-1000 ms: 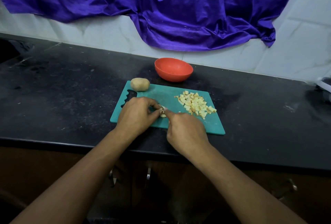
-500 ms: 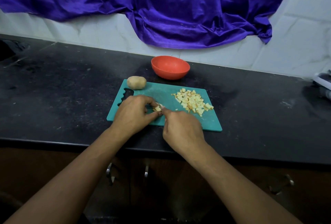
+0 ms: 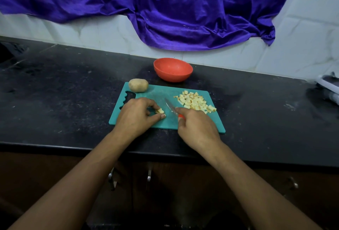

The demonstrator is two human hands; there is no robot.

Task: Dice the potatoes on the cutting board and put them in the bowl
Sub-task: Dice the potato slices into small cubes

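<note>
Pinched a small stub of potato against the board, near its middle, with the left hand: thumb and fingertips curled round it, part of it hidden beneath them. Gripped the knife in the right hand, fingers wrapped round the red handle, blade pointing away and leftward toward the stub. Could not tell whether the edge touched the board; placed it just beside the stub, not in it.

Found a heap of dice on the board's right half, just beyond the right knuckles, loose and spread, some pieces edged with skin. Found one whole potato, unpeeled, at the board's far left corner by the cut-out grip, with neither hand on it. Noted the bowl, orange, on the counter just behind the board's far edge, and saw nothing inside it.

Judged the job somewhere short of halfway: a good heap diced and only the stub left of that lot, the whole potato not yet begun, no dice moved to the bowl. Reckoned what remained as: finish the stub, cut the whole potato down, then carry or scrape everything back into the bowl.

Marked, farther out, a purple cloth hung over the white tiles behind, and a pale object at the counter's right edge, too cut off to name.
</note>
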